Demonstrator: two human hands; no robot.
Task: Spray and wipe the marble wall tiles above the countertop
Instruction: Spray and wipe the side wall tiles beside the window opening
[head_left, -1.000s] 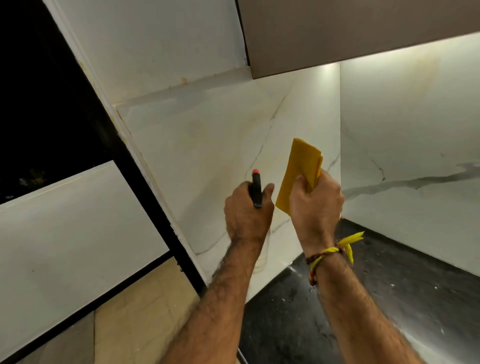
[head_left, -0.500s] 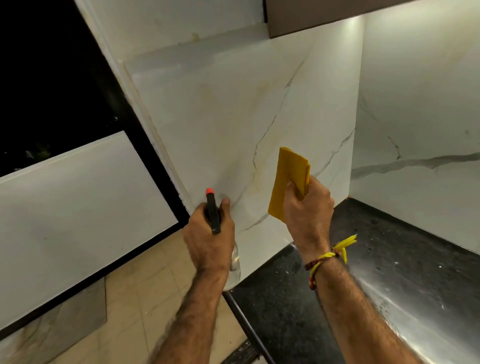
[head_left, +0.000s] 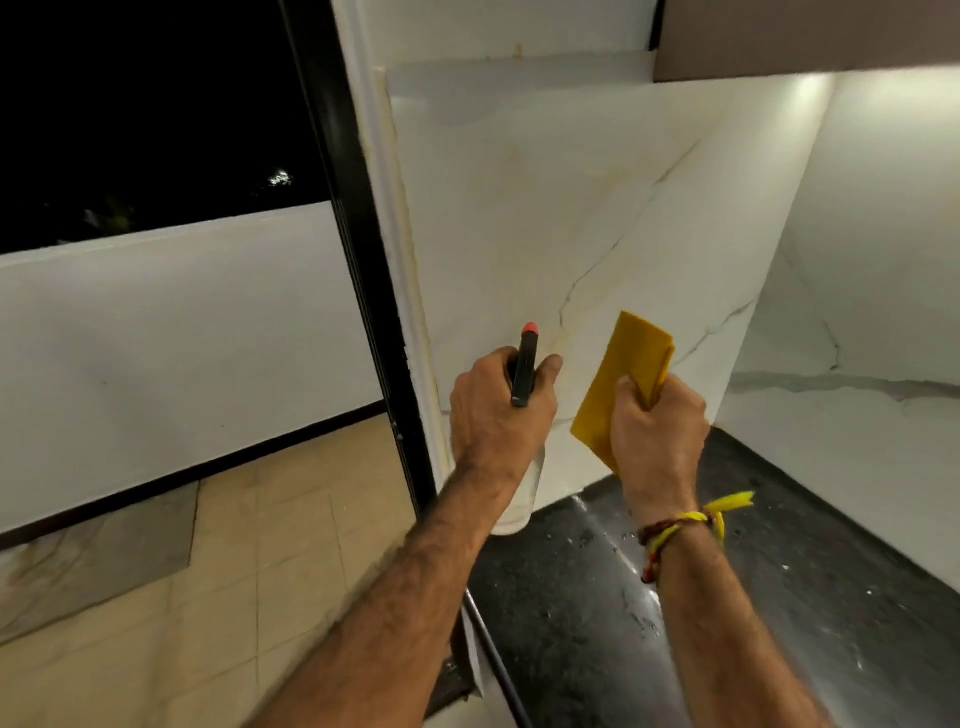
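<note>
left hand grips spray bottle; right hand grips yellow cloth; marble wall tiles look dry; spraying, wiping likely both left

Upright spray bottle, folded yellow cloth before veined marble tiles

**What you can't really make out from here**

Most of the spray bottle is buried behind the left hand, so the trigger is hidden, and I can't tell how much liquid is inside. The right hand covers a good chunk of the yellow cloth, so how it's folded is anyone's guess. Both forearms run off the bottom edge. The black countertop gets cut off at the right and bottom. Outside the dark window there's just a blurry speck of light. Wrist threads are too small to read properly.
</note>
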